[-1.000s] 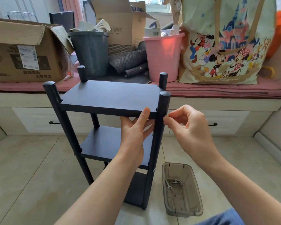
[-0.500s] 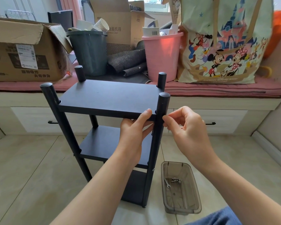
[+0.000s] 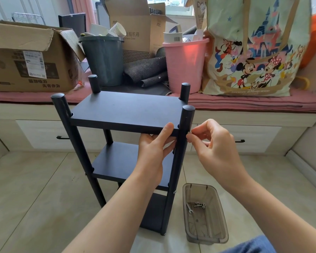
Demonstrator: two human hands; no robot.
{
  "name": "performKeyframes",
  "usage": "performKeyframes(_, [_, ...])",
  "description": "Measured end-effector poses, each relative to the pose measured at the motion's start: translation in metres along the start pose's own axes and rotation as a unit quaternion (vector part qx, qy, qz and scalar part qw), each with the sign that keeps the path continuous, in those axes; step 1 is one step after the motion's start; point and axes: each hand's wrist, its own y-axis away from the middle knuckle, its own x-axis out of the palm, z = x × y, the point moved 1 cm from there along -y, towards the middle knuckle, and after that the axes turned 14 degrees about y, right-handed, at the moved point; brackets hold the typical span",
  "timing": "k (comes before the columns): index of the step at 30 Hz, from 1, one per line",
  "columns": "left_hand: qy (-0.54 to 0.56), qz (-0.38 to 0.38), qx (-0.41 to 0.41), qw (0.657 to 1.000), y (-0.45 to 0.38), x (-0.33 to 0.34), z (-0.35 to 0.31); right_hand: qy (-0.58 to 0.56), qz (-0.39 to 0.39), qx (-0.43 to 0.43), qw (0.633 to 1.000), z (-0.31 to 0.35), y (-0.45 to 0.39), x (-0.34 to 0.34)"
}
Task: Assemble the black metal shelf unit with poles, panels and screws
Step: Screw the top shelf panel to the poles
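Observation:
The black shelf unit stands upright on the tiled floor, with several poles and three panels. Its top panel (image 3: pixel 128 110) sits between the pole tops. My left hand (image 3: pixel 154 152) grips the front edge of that panel beside the front right pole (image 3: pixel 181 152), thumb on top and fingers underneath. My right hand (image 3: pixel 213 148) pinches a small silver screw (image 3: pixel 189 132) against the right side of that pole, level with the top panel. A screw head (image 3: pixel 174 192) shows lower on the same pole at the middle panel (image 3: pixel 120 161).
A clear brown plastic tray (image 3: pixel 204 214) on the floor right of the shelf holds a small wrench and loose screws. Behind, a pink-cushioned bench (image 3: pixel 244 105) carries cardboard boxes, a grey bin (image 3: pixel 104 59), a pink bin (image 3: pixel 185 64) and a cartoon tote bag (image 3: pixel 254 48).
The view has shifted slightly upward and closer. My right fingertips have closed in on the right pole with the screw. My left hand stays on the panel edge.

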Motion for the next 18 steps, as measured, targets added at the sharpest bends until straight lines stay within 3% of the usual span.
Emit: performKeyframes(18, [-0.037,-0.013,0.011,0.999,-0.0016,-0.0011,0.0014,0.003,-0.023,0.001,1.0,-0.0022,0.0003,0.0008])
